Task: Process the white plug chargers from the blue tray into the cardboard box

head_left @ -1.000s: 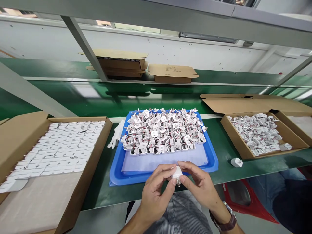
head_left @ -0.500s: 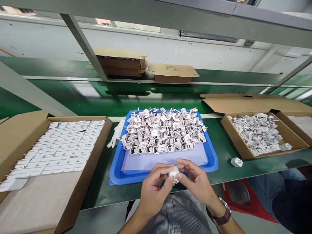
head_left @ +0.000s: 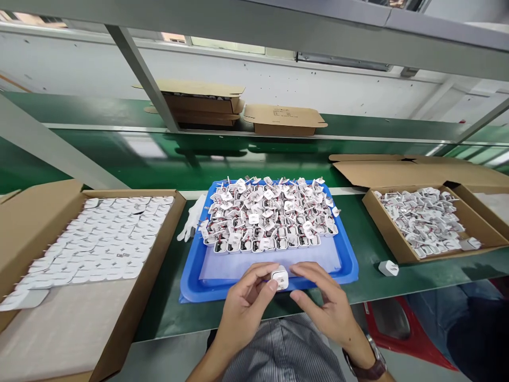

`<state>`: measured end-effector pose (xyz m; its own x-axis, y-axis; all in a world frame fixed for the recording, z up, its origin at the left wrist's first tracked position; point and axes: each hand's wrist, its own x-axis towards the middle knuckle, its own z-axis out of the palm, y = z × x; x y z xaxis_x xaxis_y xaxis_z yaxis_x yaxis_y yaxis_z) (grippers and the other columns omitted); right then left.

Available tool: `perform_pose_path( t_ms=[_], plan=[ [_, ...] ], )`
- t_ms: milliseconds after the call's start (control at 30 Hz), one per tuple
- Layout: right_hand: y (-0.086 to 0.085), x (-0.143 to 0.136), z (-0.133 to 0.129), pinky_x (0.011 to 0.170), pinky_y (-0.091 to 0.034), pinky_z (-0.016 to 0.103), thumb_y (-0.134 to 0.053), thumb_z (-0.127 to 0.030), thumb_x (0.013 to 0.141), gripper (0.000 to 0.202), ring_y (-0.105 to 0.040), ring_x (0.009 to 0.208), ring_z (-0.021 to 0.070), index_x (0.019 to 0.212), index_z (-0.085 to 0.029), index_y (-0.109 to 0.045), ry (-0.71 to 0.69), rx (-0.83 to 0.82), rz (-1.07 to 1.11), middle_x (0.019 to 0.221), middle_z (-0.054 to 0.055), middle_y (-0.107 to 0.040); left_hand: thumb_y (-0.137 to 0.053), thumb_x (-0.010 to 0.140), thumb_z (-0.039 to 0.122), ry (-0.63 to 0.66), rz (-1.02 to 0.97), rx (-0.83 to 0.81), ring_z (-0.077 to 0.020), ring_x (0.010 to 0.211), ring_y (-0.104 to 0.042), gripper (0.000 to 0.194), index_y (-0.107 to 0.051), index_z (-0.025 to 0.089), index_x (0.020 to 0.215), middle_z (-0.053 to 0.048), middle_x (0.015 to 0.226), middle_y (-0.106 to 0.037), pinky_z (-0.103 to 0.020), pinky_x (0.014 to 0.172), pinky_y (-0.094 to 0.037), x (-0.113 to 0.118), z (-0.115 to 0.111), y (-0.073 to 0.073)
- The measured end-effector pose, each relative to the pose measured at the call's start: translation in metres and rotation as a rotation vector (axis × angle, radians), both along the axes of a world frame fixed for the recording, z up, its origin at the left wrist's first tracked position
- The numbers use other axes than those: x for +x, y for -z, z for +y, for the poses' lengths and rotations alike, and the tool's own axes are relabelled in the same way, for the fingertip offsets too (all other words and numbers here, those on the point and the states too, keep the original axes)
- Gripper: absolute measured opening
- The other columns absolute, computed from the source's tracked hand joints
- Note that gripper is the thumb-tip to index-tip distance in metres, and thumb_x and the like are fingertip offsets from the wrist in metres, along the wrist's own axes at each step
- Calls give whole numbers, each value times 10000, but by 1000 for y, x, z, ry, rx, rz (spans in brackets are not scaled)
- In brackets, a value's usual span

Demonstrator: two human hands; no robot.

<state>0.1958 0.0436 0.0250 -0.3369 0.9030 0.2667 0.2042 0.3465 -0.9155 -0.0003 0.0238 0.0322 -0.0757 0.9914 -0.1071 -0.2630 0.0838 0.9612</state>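
Between the thumb and fingers of my left hand (head_left: 248, 300) is a small white plug adapter (head_left: 280, 278), its flat face turned toward me. My right hand (head_left: 328, 300) is just to the right of it, thumb and fingers apart, with nothing between them. Both hands are over the front rim of a blue tray (head_left: 350, 268). Rows of open white adapter housings (head_left: 281, 243) stand in the tray, with wired caps lying loosely on top. A white sheet (head_left: 222, 268) lines the tray bottom.
At left, a cardboard box (head_left: 133, 313) holds rows of white adapters (head_left: 107, 239). At right, another carton (head_left: 387, 233) contains jumbled wired parts; a single adapter (head_left: 388, 268) lies beside it. A white glove (head_left: 192, 218) is left of the tray. Someone's leg (head_left: 437, 307) shows at right.
My right hand has come off the adapter and opened, moving slightly right. The adapter stays in my left hand, now turned with its face toward me.
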Motion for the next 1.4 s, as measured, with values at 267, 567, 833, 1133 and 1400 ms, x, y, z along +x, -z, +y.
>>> perform_pose_path(
  t_ms=[267,567,833,1133,1400],
  plan=[
    [-5,-6,6,998,-560,338,-700,-87,964,429,-670,1156,191,1299,-354,-714,-47,127,31,1232,54,-708,-687,981,409,146,99,15,-251,1135,-708,313,-776,258,1240,-87,1241,-760,-346,1033,-561,-5,-1,6],
    [7,-7,12,935,-613,243,-811,-270,911,195,-756,1006,155,1095,-336,-820,-5,-297,329,1059,5,-807,-684,985,323,129,60,106,-216,1040,-716,225,-790,251,1169,-74,1135,-769,-264,876,-589,-1,-1,18],
    [6,-12,5,920,-599,239,-779,-220,931,206,-747,1007,154,1105,-328,-797,54,-222,248,1046,2,-802,-710,943,236,57,93,90,-171,835,-717,102,-781,194,1004,-68,1002,-747,-240,736,-595,2,0,8],
    [0,-22,-3,943,-597,361,-688,11,919,472,-703,1114,211,1287,-284,-698,10,207,107,1198,72,-740,-743,893,181,-100,72,180,-182,840,-737,22,-763,179,903,-72,951,-741,-248,721,-606,10,2,15],
    [-1,-9,2,951,-619,367,-708,-29,923,410,-734,1111,224,1214,-316,-737,-39,71,120,1180,56,-772,-779,902,256,55,-37,124,-248,1038,-735,126,-802,182,1001,-119,1098,-751,-312,860,-624,1,2,14]
  ],
)
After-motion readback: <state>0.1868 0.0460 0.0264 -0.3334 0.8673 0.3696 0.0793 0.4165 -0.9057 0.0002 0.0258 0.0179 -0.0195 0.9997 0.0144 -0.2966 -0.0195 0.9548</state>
